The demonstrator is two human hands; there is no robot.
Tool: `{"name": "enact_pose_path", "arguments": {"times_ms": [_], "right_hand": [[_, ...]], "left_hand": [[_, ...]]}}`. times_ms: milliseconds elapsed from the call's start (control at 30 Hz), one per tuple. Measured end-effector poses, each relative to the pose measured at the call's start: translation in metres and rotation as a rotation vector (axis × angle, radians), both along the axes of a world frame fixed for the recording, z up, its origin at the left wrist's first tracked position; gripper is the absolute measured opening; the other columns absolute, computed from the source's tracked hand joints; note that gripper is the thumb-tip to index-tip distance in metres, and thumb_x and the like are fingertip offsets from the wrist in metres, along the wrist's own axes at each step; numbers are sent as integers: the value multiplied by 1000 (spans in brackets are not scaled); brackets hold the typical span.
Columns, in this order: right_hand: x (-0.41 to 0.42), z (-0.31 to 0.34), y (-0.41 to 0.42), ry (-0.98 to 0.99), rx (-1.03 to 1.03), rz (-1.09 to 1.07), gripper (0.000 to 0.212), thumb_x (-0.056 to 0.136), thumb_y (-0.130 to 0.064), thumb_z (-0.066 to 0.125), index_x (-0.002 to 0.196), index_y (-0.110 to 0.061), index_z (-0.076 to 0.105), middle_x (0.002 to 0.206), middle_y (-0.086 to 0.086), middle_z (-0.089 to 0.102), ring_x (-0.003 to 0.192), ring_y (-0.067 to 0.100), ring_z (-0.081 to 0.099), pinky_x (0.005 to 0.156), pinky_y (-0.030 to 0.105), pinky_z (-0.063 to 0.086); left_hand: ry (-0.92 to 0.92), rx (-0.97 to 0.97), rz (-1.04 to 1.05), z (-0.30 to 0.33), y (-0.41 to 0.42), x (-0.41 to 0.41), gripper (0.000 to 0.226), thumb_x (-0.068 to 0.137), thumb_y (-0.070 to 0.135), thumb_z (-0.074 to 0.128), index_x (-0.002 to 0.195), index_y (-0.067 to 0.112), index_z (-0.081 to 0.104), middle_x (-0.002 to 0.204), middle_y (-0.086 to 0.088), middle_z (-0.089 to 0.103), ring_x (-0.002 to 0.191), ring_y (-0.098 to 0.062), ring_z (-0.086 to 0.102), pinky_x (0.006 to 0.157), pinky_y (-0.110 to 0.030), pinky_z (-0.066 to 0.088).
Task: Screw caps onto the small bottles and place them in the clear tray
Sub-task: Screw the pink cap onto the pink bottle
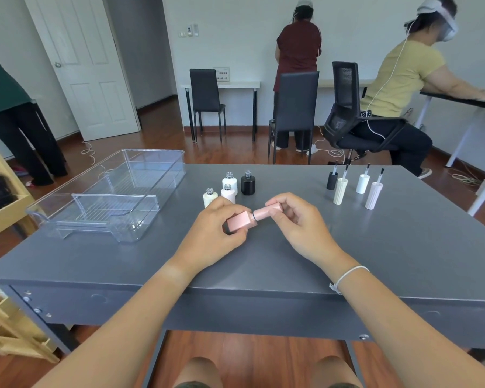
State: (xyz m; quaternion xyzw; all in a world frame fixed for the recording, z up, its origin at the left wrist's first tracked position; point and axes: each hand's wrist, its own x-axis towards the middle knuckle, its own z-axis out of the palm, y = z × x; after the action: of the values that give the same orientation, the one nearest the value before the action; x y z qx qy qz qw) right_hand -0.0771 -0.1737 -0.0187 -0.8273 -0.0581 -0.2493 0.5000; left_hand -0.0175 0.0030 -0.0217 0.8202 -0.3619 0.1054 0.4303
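Note:
My left hand [211, 233] grips a square pink bottle [240, 222], held on its side over the grey table [375, 247]. My right hand [297, 219] pinches the pink cap [268, 212] that sits on the bottle's neck. Behind my hands stand three white open bottles [229, 182] [228, 194] [210, 198] and a black open bottle [248, 184]. At the right, several brush caps stand upside down: a black cap [332, 180], a ribbed cream cap [340, 191], a white cap [362, 184] and a ribbed pale cap [373, 195]. The clear tray [157, 203] sits at the left with nothing in it.
A wooden rack [3, 197] stands beside the table's left edge. Beyond the table are black chairs [294, 107], a person seated at a desk at the right [398, 88], another standing at the far wall, and one at the far left.

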Motion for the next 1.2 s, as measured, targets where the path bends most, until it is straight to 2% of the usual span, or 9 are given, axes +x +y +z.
{"name": "enact_pose_path", "arguments": {"times_ms": [67,233,433,600,733,867,933,1033,1200], "right_hand": [[1,0,0,13,-1,-16,12,89,-21,55,78,-22,60,65,-13,51,58,6,41,55,13,35],[3,0,-1,46,-82,-117,41,89,-41,50,74,-5,58,51,-8,35,51,6,34,48,16,29],[0,-1,-1,89,10,-32,11,87,-33,55,96,-28,58,55,-22,51,52,0,41,52,7,35],[0,-1,-1,68,8,6,15,87,-14,55,84,-29,53,69,6,52,54,10,36,55,22,35],[2,-2,-1,63,23,-34,20,88,-29,55,74,-15,53,50,-16,45,49,3,34,48,13,30],[1,-2,-1,54,35,-22,20,88,-38,53,82,-19,54,56,-14,46,52,5,35,50,16,31],[1,-2,-2,48,45,-6,5,89,-28,53,90,-24,54,64,-12,47,51,4,35,50,14,32],[1,-2,-3,47,17,-10,8,89,-16,52,86,-24,53,64,-8,46,51,5,35,49,14,32],[2,-2,-3,102,9,-77,31,88,-42,51,68,-18,51,59,0,46,50,7,34,47,17,30]], "left_hand": [[2,5,-7,0,0,-1,30,75,10,65,99,30,67,91,4,50,81,-9,50,67,-15,43],[3,8,-13,0,0,-2,30,76,10,65,100,27,68,90,5,49,78,-8,49,66,-15,42],[-20,0,-3,0,0,-2,29,76,12,66,102,26,68,88,7,48,76,-6,48,65,-12,40],[-13,-12,-14,0,0,-1,31,76,11,66,102,29,67,89,6,49,76,-7,48,65,-12,39],[3,-23,-22,-1,0,-1,33,76,11,66,104,30,67,90,8,50,78,-7,49,66,-13,42],[-3,-65,-25,-1,1,-1,35,75,11,67,101,33,63,93,10,54,85,-5,52,66,-12,43],[11,-84,-30,-1,1,-1,33,74,10,67,95,35,61,92,11,55,85,-5,53,64,-12,43],[19,-92,-39,-1,0,-2,32,74,10,68,93,36,60,91,11,55,84,-5,54,64,-12,43],[11,-93,-61,0,1,-4,35,74,8,67,91,39,59,90,9,55,84,-5,54,64,-11,42]]}}
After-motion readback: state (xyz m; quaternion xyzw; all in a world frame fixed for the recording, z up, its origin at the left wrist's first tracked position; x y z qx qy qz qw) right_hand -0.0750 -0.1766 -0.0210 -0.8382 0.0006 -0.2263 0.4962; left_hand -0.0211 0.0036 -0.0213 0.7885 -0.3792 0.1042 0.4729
